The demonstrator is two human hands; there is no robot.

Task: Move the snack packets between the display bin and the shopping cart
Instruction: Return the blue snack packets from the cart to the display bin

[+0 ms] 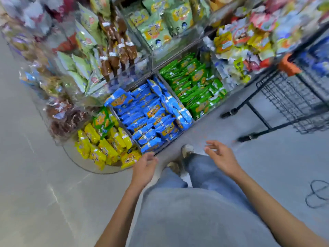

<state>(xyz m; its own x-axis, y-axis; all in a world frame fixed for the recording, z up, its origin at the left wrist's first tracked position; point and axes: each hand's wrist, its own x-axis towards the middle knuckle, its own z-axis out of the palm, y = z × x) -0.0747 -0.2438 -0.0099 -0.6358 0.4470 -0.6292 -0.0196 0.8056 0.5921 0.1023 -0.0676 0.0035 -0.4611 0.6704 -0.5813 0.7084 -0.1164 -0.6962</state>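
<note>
A low display bin (179, 102) holds blue snack packets (151, 113) in its middle compartment, green packets (194, 82) to the right and yellow packets (105, 143) to the left. A black wire shopping cart (292, 102) stands at the right, with blue items in its upper basket. My left hand (144, 170) hovers just in front of the bin's near edge, fingers apart and holding nothing. My right hand (220, 155) is out over the floor between bin and cart, open and also holding nothing.
Upper clear bins hold pale green packets (160, 24), brown wrapped snacks (117, 50) and mixed colourful packets (249, 38). My legs in blue jeans (192, 202) and a shoe (187, 150) stand close to the bin. A black cable loop (318, 193) lies on the grey floor at right.
</note>
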